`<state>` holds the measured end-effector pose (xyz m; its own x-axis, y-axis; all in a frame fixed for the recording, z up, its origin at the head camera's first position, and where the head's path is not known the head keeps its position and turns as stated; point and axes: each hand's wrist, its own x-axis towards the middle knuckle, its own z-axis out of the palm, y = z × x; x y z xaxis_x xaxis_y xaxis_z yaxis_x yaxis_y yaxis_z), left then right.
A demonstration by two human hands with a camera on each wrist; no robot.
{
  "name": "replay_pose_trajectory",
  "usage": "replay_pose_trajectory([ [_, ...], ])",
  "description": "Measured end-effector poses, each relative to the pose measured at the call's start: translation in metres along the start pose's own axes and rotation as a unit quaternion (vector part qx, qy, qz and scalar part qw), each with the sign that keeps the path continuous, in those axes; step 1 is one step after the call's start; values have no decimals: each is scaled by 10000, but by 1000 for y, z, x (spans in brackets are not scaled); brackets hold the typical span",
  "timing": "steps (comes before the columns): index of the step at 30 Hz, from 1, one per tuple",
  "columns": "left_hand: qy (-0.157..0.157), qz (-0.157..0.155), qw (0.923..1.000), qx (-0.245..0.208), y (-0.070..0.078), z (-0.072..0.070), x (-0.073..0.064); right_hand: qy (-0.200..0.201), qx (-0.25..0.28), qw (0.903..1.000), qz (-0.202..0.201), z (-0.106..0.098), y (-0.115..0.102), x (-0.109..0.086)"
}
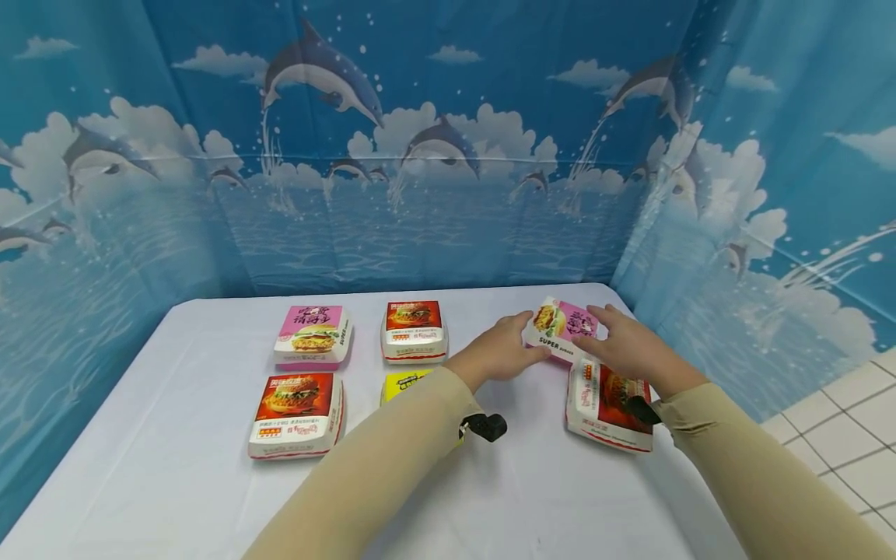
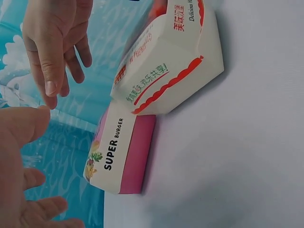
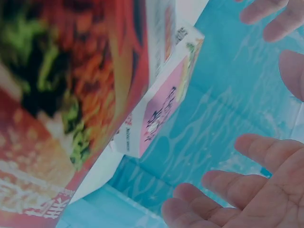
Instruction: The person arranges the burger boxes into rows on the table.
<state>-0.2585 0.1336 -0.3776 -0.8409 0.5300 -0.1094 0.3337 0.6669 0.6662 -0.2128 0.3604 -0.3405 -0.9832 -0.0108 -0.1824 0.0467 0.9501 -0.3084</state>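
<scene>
Sleeves (image 1: 392, 459): two, tan, nearest the head camera; the left one partly covered the yellow box (image 1: 402, 383).
Left hand (image 1: 500, 348): your fingers were spread and loose, grasping nothing, just left of the pink box (image 1: 558, 328).
Right hand (image 1: 630, 342): likewise relaxed and empty, just right of the same box.
Pink box: sat on the table (image 1: 518, 498) between your two hands, fingers apart from it in both wrist views.
Handling: judged light, stiff but thin card, smooth and perhaps a little slippery, easily dented; opposite side walls looked the best hold, squeezed gently.
Red-topped box (image 1: 605, 404): beneath your right wrist; you could not tell whether it touched the pink one.
Box count: you had six in view. Two pink, the other pink box (image 1: 311, 337) well left of your left hand; three red-topped, the second red-topped box (image 1: 414, 332) and third red-topped box (image 1: 297, 416) also left of that hand; one yellow.
</scene>
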Motion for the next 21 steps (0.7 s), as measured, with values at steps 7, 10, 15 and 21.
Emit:
replay_pose_trajectory([
  [7,-148,-64,9996,-236,6,2,12,-173,-182,9997,63,-5,9,16],
  [10,-203,-78,9994,-277,8,5,17,-370,-184,9989,207,-6,11,23],
  [15,-268,-3,9993,-254,7,12,27,-686,-348,9962,406,-3,12,33],
  [21,-294,-108,9993,-222,2,19,33,-897,-527,9931,550,2,13,42],
])
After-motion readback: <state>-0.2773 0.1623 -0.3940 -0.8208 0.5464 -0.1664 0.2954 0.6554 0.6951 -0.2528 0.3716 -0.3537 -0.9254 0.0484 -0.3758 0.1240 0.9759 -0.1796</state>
